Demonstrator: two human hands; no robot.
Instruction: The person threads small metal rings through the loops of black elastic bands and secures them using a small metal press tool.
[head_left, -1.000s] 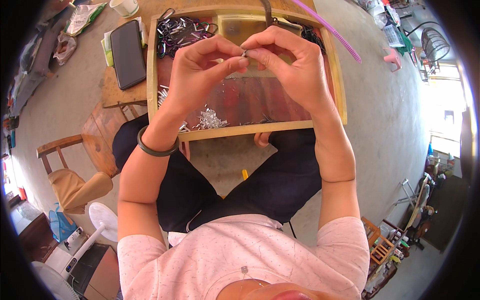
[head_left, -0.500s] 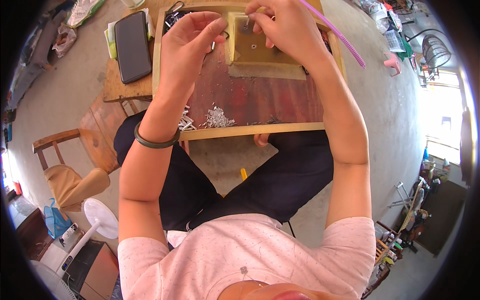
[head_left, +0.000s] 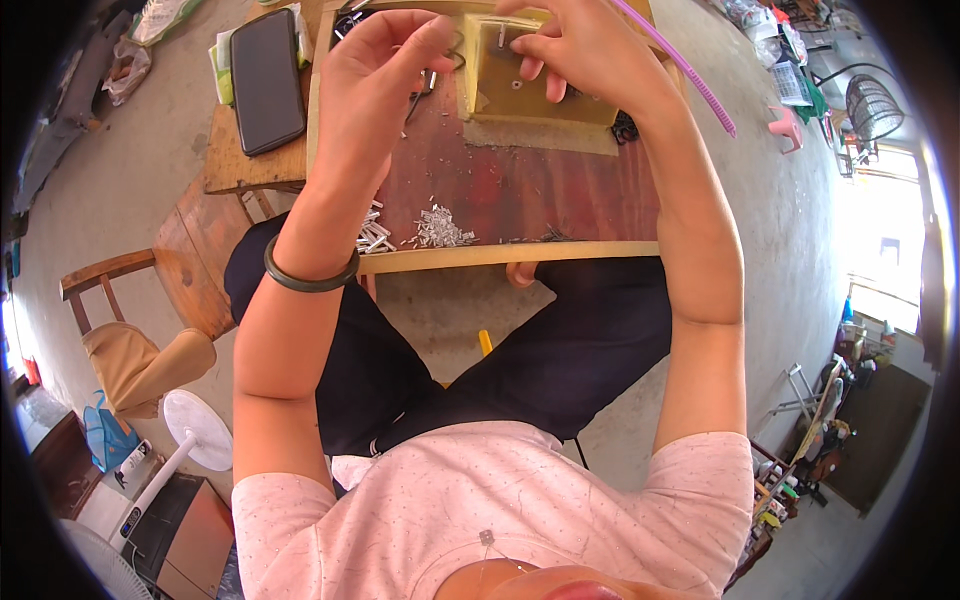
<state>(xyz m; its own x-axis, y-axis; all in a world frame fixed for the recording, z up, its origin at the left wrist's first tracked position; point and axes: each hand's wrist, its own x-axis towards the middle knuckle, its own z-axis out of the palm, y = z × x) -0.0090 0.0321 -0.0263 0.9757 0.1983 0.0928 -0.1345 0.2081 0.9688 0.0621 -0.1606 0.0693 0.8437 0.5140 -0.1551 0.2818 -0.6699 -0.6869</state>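
My left hand (head_left: 385,75) is above the left part of a shallow wooden tray (head_left: 520,185), its thumb and fingertips pressed together. A dark thin loop (head_left: 459,52) shows beside the fingertips; whether they grip it is unclear. My right hand (head_left: 580,50) hovers over a yellowish-brown block (head_left: 500,95), partly cut off by the upper edge. Its thumb and forefinger are apart, close to a small metal pin (head_left: 502,37) at the block. Between the hands and below them, a dark metal clip-like piece (head_left: 428,84) rests on the tray's reddish board.
Silvery bits (head_left: 440,228) lie heaped by the tray's near rim, beside longer metal pins (head_left: 374,236). A black phone (head_left: 267,82) lies on the wooden table (head_left: 235,165) at left. A purple ribbed strip (head_left: 690,75) sticks out past the tray's right side.
My right thumb has drawn slightly away from the metal pin, and the finger and thumb have spread. My left hand has shifted a little and stays pinched.
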